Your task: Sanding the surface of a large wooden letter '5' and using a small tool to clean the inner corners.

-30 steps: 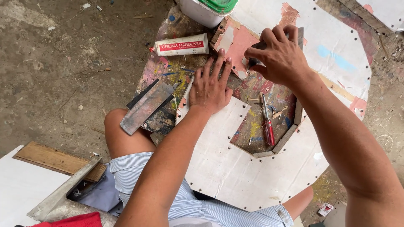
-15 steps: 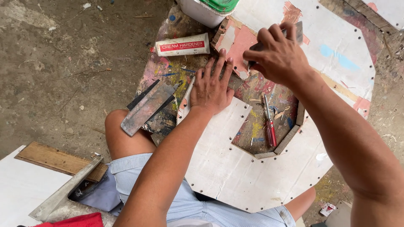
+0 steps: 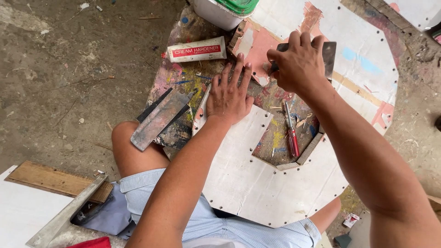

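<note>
Fingers of the left hand (image 3: 228,94) lie spread flat, pressing the white panel (image 3: 257,183) across the person's lap. The right hand (image 3: 298,62) is closed around a metal scraper (image 3: 329,56) held against the panel's pink filler patch (image 3: 259,48), near a white tube (image 3: 196,49).

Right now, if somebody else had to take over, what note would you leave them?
Left hand: flat, fingers spread, pressing on the white panel at the cut-out edge.
Right hand: fingers closed on a metal scraper, held over the pink filler patch.
Nearby: white tube with red label, red screwdriver in the cut-out, spare scraper blades at the left, white tub above.
Done: pink filler spread on part of the panel.
Left: cannot tell how much.
</note>
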